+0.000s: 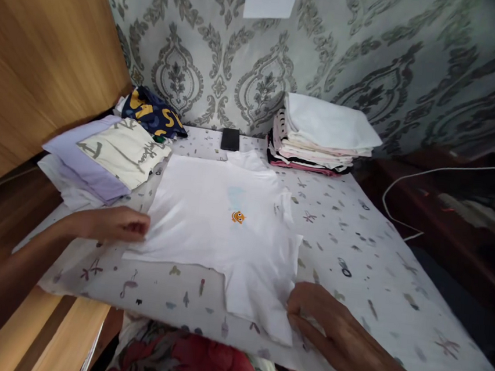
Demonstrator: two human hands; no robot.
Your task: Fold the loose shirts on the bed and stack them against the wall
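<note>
A white T-shirt (pixel 202 204) with a small orange cartoon print lies spread on the patterned sheet, its hem toward the left and its sleeves to the right. My left hand (pixel 127 225) is at the hem's left edge, fingers curled and slightly blurred; whether cloth is between them cannot be made out. At the near sleeve, my right hand (pixel 316 312) pinches the shirt's edge between thumb and fingers.
Folded clothes (pixel 122 150) lie at the left beside a wooden panel (pixel 44 61). A folded stack (pixel 326 137) stands at the back right. A small black object (pixel 230 139) rests near the wall, and a white cable (pixel 450 169) hangs at the right.
</note>
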